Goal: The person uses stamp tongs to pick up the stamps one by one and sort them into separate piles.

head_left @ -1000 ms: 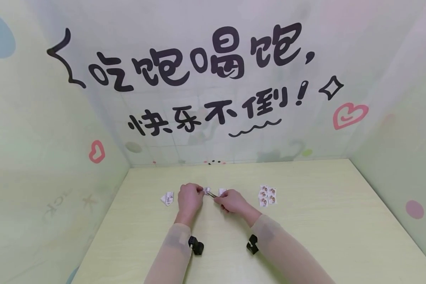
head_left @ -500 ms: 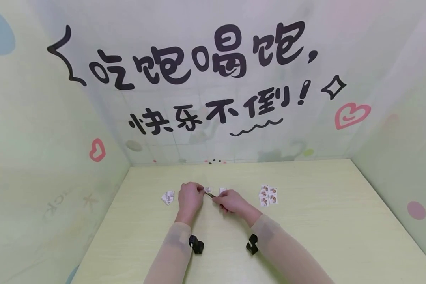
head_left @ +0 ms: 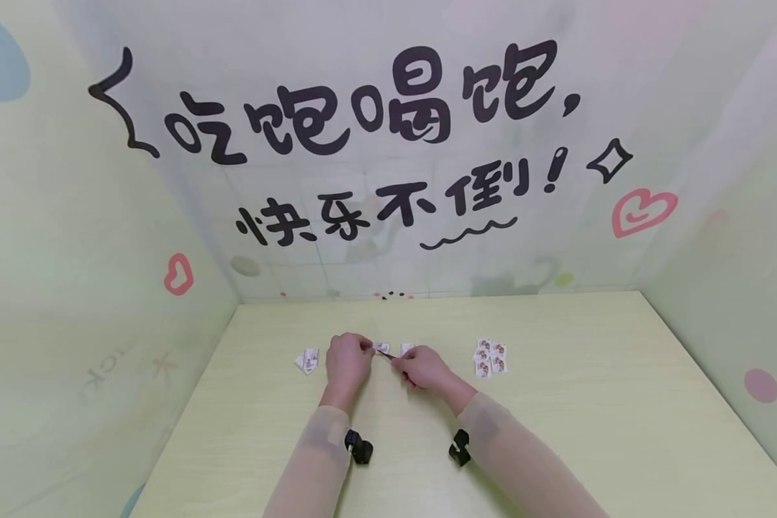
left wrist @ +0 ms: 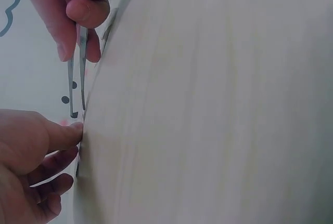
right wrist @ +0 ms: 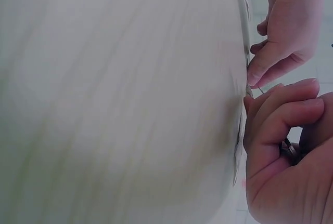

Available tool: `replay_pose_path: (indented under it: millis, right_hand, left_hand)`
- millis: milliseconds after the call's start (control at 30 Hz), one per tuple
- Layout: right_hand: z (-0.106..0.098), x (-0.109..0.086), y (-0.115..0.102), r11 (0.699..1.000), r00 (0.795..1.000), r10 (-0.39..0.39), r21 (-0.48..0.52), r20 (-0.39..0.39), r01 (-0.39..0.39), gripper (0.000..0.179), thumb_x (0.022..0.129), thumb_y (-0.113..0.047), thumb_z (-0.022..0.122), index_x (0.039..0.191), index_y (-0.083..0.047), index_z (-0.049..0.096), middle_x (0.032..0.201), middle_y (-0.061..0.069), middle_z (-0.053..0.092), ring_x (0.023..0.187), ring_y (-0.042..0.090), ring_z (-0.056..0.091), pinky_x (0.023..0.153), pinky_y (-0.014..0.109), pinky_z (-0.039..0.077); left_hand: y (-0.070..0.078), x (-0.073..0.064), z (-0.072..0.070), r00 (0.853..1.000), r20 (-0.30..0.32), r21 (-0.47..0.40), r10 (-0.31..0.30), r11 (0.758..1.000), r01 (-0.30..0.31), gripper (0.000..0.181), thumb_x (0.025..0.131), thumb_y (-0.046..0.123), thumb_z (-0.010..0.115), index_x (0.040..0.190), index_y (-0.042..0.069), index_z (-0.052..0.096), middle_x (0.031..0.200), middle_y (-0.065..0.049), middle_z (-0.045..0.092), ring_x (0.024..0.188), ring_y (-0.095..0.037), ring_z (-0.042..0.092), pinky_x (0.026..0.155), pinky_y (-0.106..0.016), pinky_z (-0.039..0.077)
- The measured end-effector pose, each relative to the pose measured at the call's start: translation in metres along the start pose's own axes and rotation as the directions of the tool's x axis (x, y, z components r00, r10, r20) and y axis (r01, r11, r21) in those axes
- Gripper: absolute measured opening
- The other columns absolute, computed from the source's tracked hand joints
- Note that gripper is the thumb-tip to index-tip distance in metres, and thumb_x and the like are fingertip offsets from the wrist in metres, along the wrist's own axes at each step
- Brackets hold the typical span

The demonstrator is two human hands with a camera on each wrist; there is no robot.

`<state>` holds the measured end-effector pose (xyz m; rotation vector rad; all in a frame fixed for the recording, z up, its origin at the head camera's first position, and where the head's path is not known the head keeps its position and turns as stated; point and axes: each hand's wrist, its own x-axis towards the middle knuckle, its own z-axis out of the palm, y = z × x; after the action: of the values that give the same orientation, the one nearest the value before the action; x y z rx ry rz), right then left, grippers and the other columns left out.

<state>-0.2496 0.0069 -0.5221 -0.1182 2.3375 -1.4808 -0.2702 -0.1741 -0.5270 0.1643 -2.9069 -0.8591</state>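
Near the back of the table, my right hand (head_left: pixel 424 368) grips metal tweezers (head_left: pixel 386 355), pointing left. In the left wrist view, the tweezers (left wrist: pixel 82 73) show two prongs standing apart, tips right above the thumb of my left hand (left wrist: pixel 26 151). In the head view, my left hand (head_left: pixel 348 360) pinches a small white paper piece at its fingertips, largely hidden by them. Just beyond lies a white printed square (head_left: pixel 382 347), and another white square (head_left: pixel 406 348) sits partly behind the right hand. The right wrist view shows both hands almost meeting at the tweezers' tips.
Several small squares with cartoon pictures (head_left: pixel 490 357) lie grouped on the right of the pale wooden table (head_left: pixel 589 403). Overlapping white paper pieces (head_left: pixel 307 360) are left of the left hand. A printed backdrop (head_left: pixel 362 273) rises behind the table's back edge.
The tweezers' tips dip in toward the left fingertips, then draw back slightly right. Both hands otherwise stay almost where they were, and the paper groups on either side have not moved.
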Motion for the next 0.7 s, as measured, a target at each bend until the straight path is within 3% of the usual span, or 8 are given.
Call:
replay_pose_path:
  millis: [700]
  right_hand:
    - [-0.0012,-0.0046,-0.0041,0.998,0.999,-0.024,-0.064,-0.038,0.022,0.021,0.107,-0.014,0.063,0.091,-0.002,0.066,0.062,0.003,0.061,0.053,0.011,0.050,0.053,0.024,0.039]
  left_hand:
    - [-0.0008,-0.0003,0.0021,1.000,0.001,0.010,-0.014,1.000,0.014,0.008,0.098,0.016,0.079,0.102,0.012,0.084,0.092,-0.004,0.070,0.098,-0.030,0.059,0.086,-0.046,0.050]
